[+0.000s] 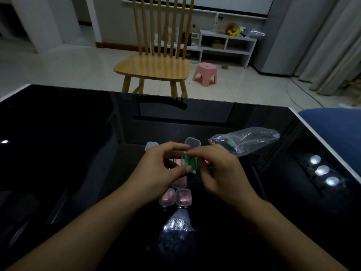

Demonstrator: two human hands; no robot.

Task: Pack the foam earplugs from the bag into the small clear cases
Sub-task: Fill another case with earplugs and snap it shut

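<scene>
Holding an open clear case (190,153) above the black tabletop (78,153), both hands at work on it.
Left hand (156,173) grips the case between thumb and curled fingers; lid stands hinged up at the far end. Right hand (220,173) pinches at the case rim with curled fingers. Green foam earplugs (188,163) sit in the case, one end poking out at its near edge. Plastic bag (246,140) lies on the tabletop just right of the hands, something green inside. Closed cases with pink earplugs (175,196) rest side by side below the hands. Wooden chair (154,67) stands beyond the tabletop.
</scene>
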